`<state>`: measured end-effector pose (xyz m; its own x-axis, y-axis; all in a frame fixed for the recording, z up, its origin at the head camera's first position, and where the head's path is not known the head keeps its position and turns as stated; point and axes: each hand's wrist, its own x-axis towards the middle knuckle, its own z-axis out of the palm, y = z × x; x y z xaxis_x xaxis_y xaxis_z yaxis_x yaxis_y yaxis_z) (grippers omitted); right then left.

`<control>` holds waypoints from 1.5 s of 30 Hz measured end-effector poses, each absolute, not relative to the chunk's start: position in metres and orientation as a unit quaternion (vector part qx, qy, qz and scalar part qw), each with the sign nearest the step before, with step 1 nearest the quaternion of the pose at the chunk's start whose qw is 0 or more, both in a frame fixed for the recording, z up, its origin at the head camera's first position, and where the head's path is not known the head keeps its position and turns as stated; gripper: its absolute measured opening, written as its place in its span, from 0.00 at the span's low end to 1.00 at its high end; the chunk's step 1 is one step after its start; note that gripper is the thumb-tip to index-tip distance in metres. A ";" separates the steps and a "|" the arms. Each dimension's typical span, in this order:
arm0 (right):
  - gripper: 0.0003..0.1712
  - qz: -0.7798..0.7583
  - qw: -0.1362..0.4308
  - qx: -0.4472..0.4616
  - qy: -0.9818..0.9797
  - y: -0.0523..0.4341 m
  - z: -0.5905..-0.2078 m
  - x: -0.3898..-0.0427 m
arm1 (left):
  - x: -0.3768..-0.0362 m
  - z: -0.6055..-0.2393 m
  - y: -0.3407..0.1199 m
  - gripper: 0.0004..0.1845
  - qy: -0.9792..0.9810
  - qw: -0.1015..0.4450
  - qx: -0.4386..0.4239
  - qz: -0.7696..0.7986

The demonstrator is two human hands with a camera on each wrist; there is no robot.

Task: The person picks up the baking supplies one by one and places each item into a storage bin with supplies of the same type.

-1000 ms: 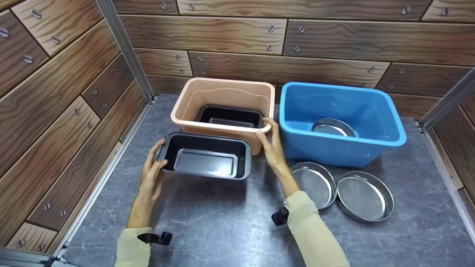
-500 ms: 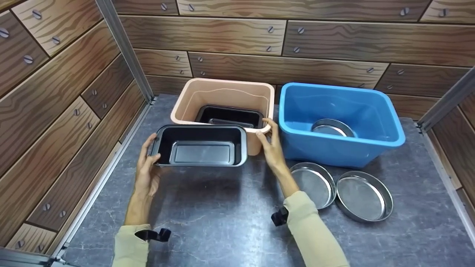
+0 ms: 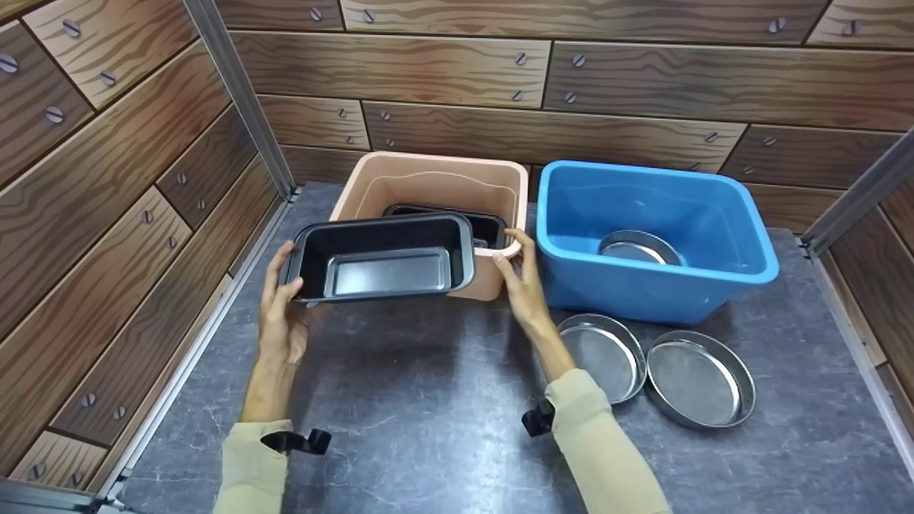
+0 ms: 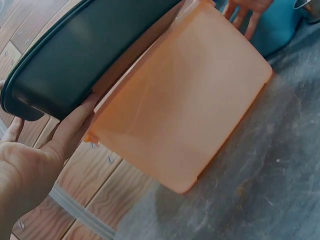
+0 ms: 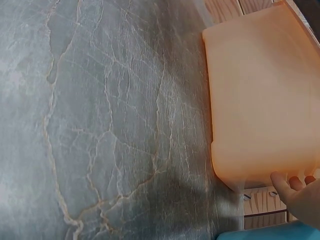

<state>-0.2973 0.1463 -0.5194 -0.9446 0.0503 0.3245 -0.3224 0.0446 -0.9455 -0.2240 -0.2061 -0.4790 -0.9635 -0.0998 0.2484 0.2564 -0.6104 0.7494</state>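
Note:
In the head view my left hand (image 3: 282, 321) grips the left end of a dark loaf pan (image 3: 389, 275), thumb on the near side. The pan is raised, tilted toward me, and overlaps the front rim of a peach plastic bin (image 3: 487, 278). Its dark underside (image 4: 75, 60) shows above the bin's front wall in the left wrist view. My right hand (image 3: 527, 296) holds the bin's front right corner, fingers over the rim and thumb outside. Inside that bin lies another dark loaf pan (image 3: 491, 230), partly hidden by the raised one.
Right of the peach bin stands a blue bin (image 3: 643, 293) with a round metal pan (image 3: 639, 246) inside. Two more round pans, a left one (image 3: 603, 357) and a right one (image 3: 700, 382), lie on the grey marbled table (image 3: 421, 428). Wood-patterned walls (image 3: 428, 68) enclose the table.
My left hand has lifted the loaf pan up and away from me, from in front of the peach bin to over its front rim. My right hand has stayed on the bin's corner.

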 end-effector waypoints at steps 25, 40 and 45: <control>0.28 0.687 0.117 0.105 -0.710 0.146 -0.489 -0.278 | -0.259 -0.450 -0.171 0.30 -0.444 0.170 -0.046 -0.879; 0.28 0.685 0.117 0.103 -0.712 0.145 -0.489 -0.277 | -0.276 -0.450 -0.155 0.30 -0.448 0.197 -0.024 -0.872; 0.28 0.681 0.119 0.100 -0.716 0.146 -0.489 -0.277 | -0.279 -0.451 -0.153 0.31 -0.458 0.201 -0.028 -0.865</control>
